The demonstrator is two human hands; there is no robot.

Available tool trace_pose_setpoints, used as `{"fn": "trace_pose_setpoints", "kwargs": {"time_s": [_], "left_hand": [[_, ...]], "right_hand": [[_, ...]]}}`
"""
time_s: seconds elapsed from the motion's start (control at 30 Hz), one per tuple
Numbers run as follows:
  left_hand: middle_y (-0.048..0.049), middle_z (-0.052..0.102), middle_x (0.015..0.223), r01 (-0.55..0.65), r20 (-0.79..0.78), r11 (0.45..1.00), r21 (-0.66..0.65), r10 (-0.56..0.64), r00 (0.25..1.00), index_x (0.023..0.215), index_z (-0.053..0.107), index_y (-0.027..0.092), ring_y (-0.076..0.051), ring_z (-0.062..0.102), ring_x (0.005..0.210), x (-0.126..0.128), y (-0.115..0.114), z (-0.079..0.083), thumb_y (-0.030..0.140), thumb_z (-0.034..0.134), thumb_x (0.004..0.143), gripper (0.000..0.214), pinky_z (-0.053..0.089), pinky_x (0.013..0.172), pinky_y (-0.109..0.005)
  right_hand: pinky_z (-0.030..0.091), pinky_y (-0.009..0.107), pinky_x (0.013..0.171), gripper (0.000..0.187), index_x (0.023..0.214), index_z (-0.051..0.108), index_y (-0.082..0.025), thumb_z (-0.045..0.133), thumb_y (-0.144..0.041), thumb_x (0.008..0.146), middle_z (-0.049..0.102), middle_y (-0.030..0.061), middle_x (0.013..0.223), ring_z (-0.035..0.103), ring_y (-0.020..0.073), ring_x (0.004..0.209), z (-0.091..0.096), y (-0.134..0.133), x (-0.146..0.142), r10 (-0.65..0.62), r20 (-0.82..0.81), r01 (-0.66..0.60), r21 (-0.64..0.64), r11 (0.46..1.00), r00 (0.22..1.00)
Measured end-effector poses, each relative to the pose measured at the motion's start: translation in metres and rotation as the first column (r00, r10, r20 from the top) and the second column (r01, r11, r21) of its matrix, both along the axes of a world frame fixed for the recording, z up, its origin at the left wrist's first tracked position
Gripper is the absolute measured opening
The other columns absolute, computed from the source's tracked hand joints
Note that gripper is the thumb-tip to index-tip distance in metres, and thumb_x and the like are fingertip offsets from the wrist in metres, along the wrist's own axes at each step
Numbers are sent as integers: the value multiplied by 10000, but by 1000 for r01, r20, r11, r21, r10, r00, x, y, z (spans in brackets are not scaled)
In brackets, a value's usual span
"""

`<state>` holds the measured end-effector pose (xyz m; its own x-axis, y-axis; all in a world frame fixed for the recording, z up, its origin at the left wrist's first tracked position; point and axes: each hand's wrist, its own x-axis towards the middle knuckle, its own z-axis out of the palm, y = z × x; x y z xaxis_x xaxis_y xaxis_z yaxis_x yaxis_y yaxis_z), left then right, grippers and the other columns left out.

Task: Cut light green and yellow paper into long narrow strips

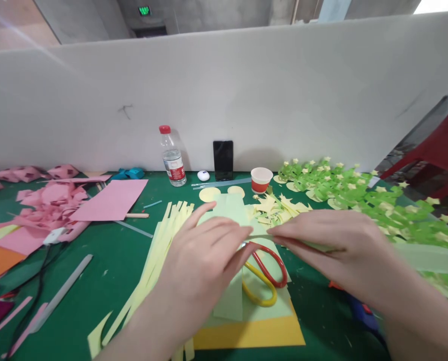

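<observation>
- The bench had a dark green top.
- Along its far side stood a red-capped bottle, a black phone and a red-and-white cup, left to right.
- On the left lay crumpled pink paper and, nearer, a pale stick.
- Pale-yellow strips lay beside a paper stack.
- Star-tipped green paper pieces filled the far right.

Red-capped bottle and black phone upright before a white partition, green lit sign beyond, red chair at right
</observation>
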<state>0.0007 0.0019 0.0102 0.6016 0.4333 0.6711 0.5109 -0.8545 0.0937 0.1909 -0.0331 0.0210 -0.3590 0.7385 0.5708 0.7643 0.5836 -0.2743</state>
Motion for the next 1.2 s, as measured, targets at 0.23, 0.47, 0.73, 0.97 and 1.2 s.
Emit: {"fn": "trace_pose_setpoints", "kwargs": {"time_s": [0.23, 0.47, 0.73, 0.97, 1.2], "left_hand": [[-15, 647, 593, -52, 6, 999, 0, 52, 999, 713, 610, 138, -148, 580, 520, 0, -5, -6, 82, 469, 829, 192, 458, 501, -267], [-27, 683, 675, 1, -8, 998, -65, -1, 1000, 753, 605, 143, -155, 614, 557, 0, -9, -6, 84, 487, 826, 151, 461, 520, -271], [-5, 664, 602, -101, -6, 995, -3, 101, 995, 709, 607, 161, -131, 595, 501, -9, -9, 6, 148, 438, 865, 230, 444, 457, -239], [11, 674, 660, -111, 37, 993, 35, 110, 993, 732, 603, 179, -127, 623, 601, -26, -4, 20, 156, 467, 850, 182, 491, 573, -235], [-121, 692, 933, -181, -133, 979, 98, 193, 972, 977, 598, 96, -278, 626, 883, -26, 1, 9, 298, 486, 856, 260, 466, 832, -499]], "right_hand": [[489, 201, 592, 142, 773, 634, -158, 507, -97, 790, 703, 15, 731, 647, 125, 640, -3, 5, -16, 21, -113, -21, 3, 1000, 993], [448, 177, 520, 177, 684, 583, -159, 459, -74, 777, 665, -2, 649, 610, 96, 573, -3, 4, -22, 33, -82, -30, 30, 999, 996], [440, 203, 502, 148, 673, 541, -184, 463, -107, 773, 649, -10, 660, 598, 110, 570, -3, 5, -5, -49, -79, 44, -60, 997, 996], [420, 195, 487, 102, 691, 508, -201, 470, -166, 780, 602, -27, 657, 556, 100, 574, 2, 8, 15, -103, -49, 100, -66, 993, 993], [388, 245, 529, 121, 741, 495, -179, 416, -134, 821, 597, 6, 721, 535, 116, 576, -5, 5, 3, -68, 106, 75, -68, 995, 992]]}}
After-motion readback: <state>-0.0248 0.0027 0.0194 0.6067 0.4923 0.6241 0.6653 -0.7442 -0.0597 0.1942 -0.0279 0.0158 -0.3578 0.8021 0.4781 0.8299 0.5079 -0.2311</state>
